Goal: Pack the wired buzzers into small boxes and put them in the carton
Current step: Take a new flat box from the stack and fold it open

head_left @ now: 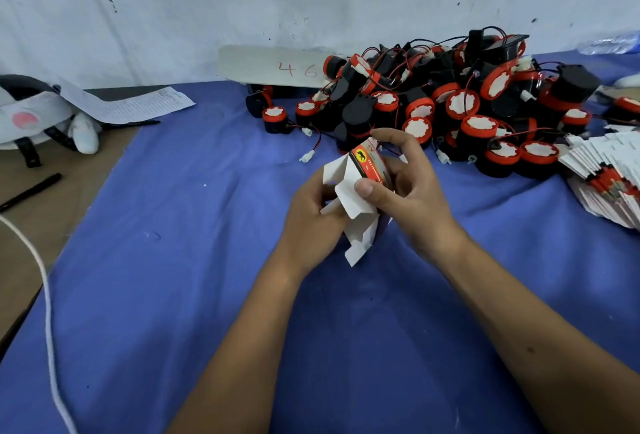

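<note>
Both hands are working one small box (360,188) just above the blue cloth (173,260). The left hand (311,212) is gripping it from below, fingers curled under the white flaps, while the right hand (408,184) is pinching its printed end between thumb and fingers. The flaps are hanging open, and I cannot tell whether a buzzer is sitting inside yet. Just behind, the heap of wired buzzers (450,104) is lying loose on the cloth, unpacked, and the stack of flat boxes (602,184) is waiting at the right. No carton is showing clearly, so most of the packing is probably still ahead.
</note>
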Motion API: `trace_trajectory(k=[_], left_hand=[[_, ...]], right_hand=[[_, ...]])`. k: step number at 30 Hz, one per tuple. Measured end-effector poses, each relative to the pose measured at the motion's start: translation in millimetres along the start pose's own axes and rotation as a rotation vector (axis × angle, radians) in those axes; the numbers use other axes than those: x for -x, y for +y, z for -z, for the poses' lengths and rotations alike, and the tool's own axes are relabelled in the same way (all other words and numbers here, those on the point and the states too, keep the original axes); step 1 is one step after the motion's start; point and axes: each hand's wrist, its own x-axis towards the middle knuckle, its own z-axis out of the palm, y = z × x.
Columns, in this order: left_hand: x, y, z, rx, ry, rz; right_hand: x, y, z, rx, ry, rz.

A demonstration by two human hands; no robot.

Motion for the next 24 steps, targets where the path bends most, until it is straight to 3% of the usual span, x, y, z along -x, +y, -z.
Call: trace_trajectory(k=[6, 15, 19, 24], left_hand=[[-7, -7, 13, -0.04, 0.254, -0.024], [-9, -6, 11, 0.138, 0.447, -0.115], [-11, -10, 5, 0.317, 0.567, -0.04], [-11, -9, -4, 0.515, 0.508, 0.092]], right_hand=[[-1, 5, 7, 0.141, 0.037, 0.027], [-4, 23, 9, 0.508, 0.105, 0.071], [-1, 24, 2, 0.494, -0.007, 0.088], [2, 25, -2, 0.717, -0.141, 0.193]])
